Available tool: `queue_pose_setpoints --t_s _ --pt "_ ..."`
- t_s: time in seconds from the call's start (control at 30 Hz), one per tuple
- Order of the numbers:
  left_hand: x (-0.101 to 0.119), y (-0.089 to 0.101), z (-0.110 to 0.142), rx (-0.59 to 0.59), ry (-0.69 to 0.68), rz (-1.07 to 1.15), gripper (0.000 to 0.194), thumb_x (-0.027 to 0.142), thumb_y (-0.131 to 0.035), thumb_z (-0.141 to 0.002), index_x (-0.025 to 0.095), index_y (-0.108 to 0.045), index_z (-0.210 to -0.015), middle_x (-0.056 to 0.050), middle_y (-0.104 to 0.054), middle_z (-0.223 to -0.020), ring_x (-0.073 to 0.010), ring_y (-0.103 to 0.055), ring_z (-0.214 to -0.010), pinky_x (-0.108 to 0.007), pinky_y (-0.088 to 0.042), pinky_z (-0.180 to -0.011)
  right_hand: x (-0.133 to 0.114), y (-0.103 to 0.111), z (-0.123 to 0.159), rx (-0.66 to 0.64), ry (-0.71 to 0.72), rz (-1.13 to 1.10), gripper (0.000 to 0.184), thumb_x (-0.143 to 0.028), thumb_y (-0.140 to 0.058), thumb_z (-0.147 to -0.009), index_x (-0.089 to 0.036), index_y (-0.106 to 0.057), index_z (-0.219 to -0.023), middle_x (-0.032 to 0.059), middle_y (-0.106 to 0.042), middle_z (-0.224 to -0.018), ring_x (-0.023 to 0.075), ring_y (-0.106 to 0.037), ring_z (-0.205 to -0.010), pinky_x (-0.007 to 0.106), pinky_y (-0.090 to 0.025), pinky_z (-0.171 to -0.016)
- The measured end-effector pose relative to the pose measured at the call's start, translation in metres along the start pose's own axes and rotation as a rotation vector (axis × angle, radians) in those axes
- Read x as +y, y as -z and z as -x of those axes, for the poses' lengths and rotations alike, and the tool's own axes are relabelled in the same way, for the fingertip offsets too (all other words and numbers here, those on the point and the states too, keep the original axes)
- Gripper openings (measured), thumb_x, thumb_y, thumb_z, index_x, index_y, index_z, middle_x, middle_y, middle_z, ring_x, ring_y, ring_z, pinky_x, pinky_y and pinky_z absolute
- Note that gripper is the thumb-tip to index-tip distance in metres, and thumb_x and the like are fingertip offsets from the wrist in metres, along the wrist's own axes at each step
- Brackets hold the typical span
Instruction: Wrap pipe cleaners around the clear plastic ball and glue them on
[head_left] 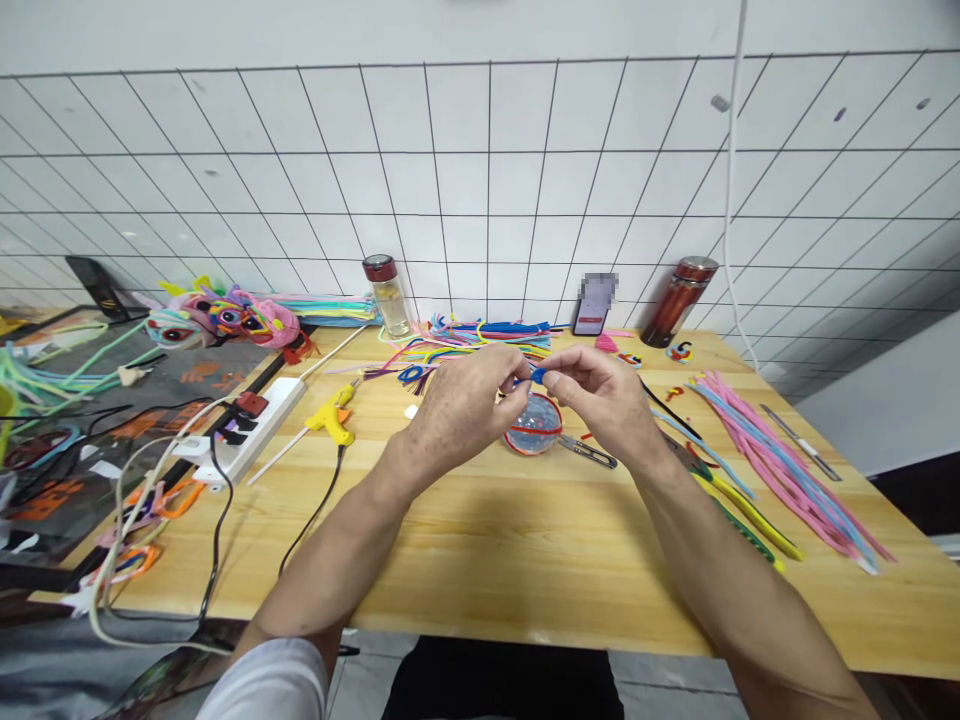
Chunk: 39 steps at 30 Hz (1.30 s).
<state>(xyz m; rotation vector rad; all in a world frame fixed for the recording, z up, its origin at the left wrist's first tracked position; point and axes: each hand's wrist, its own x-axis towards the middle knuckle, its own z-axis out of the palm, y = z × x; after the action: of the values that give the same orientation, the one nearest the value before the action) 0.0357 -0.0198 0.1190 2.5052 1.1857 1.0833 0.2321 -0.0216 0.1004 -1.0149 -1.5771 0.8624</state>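
My left hand (472, 400) and my right hand (600, 395) meet above the wooden table, fingers pinched. Between their fingertips is a small piece of blue pipe cleaner (538, 375), bent or coiled; its exact shape is partly covered by my fingers. Just beneath lies a round clear dish (534, 432) with a red rim and a red band across it. Thread snips (589, 452) rest beside the dish, below my right hand. Behind my hands lies a pile of pipe cleaners (487, 335) in many colours.
A yellow glue gun (331, 415) and a white power strip (259, 430) with cords lie left. Yellow-green pliers (750, 515), pink pipe cleaners (780, 460) and a craft knife (801, 443) lie right. A glass bottle (388, 300), phone (592, 305) and red flask (679, 300) stand along the wall.
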Motion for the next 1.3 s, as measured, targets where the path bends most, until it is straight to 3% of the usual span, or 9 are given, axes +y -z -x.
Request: queue_pose_setpoints --t_s 0.23,0.5,0.83,1.03,1.2,1.3 --pt "0.000 0.000 -0.001 0.040 0.002 0.060 0.006 0.014 -0.063 -0.087 0.019 -0.066 -0.086 0.001 -0.066 -0.075 -0.0126 -0.057 -0.068 -0.027 -0.039 -0.065 -0.001 -0.005 0.004 0.031 -0.002 0.057 0.020 -0.041 -0.073 -0.084 -0.022 -0.069 -0.086 0.0012 -0.069 -0.076 0.0148 -0.058 -0.065 0.030 -0.049 -0.061" --pt "0.009 -0.001 -0.001 0.081 0.128 0.304 0.007 0.012 -0.061 -0.079 0.019 -0.062 -0.076 0.005 -0.059 -0.066 -0.0091 -0.047 -0.060 -0.024 -0.036 -0.059 -0.007 -0.013 0.009 0.108 0.020 0.049 0.018 -0.039 -0.071 -0.084 -0.023 -0.065 -0.084 -0.0008 -0.066 -0.072 0.0140 -0.058 -0.063 0.030 -0.048 -0.061" --pt "0.012 -0.009 -0.003 0.115 0.264 0.500 0.004 0.020 -0.061 -0.079 0.019 -0.061 -0.075 0.006 -0.053 -0.061 -0.0082 -0.038 -0.053 -0.022 -0.030 -0.050 -0.006 -0.017 0.008 0.133 0.009 -0.048 0.024 -0.044 -0.074 -0.082 -0.023 -0.062 -0.083 -0.0021 -0.062 -0.069 0.0133 -0.055 -0.060 0.029 -0.047 -0.058" --pt "0.013 -0.005 -0.004 0.066 0.246 0.471 0.003 0.018 -0.061 -0.079 0.019 -0.063 -0.078 0.005 -0.055 -0.063 -0.0085 -0.040 -0.054 -0.023 -0.033 -0.053 -0.003 -0.014 0.006 0.103 0.002 -0.094 0.023 -0.044 -0.074 -0.084 -0.023 -0.063 -0.086 -0.0019 -0.063 -0.072 0.0131 -0.056 -0.060 0.029 -0.049 -0.058" --pt "0.012 -0.004 -0.003 0.081 0.195 0.387 0.006 0.016 -0.059 -0.080 0.019 -0.061 -0.075 0.005 -0.056 -0.065 -0.0088 -0.044 -0.057 -0.023 -0.034 -0.056 -0.003 -0.015 0.008 0.151 0.101 -0.026 0.016 -0.035 -0.071 -0.087 -0.024 -0.069 -0.098 0.0017 -0.071 -0.087 0.0167 -0.066 -0.075 0.032 -0.054 -0.070" --pt "0.011 -0.005 -0.002 0.086 0.194 0.404 0.006 0.016 -0.059 -0.080 0.019 -0.063 -0.077 0.005 -0.056 -0.065 -0.0090 -0.044 -0.058 -0.023 -0.034 -0.056 -0.004 -0.015 0.010 0.166 0.150 0.059 0.009 -0.031 -0.068 -0.089 -0.024 -0.071 -0.093 0.0027 -0.073 -0.088 0.0176 -0.067 -0.077 0.034 -0.055 -0.074"
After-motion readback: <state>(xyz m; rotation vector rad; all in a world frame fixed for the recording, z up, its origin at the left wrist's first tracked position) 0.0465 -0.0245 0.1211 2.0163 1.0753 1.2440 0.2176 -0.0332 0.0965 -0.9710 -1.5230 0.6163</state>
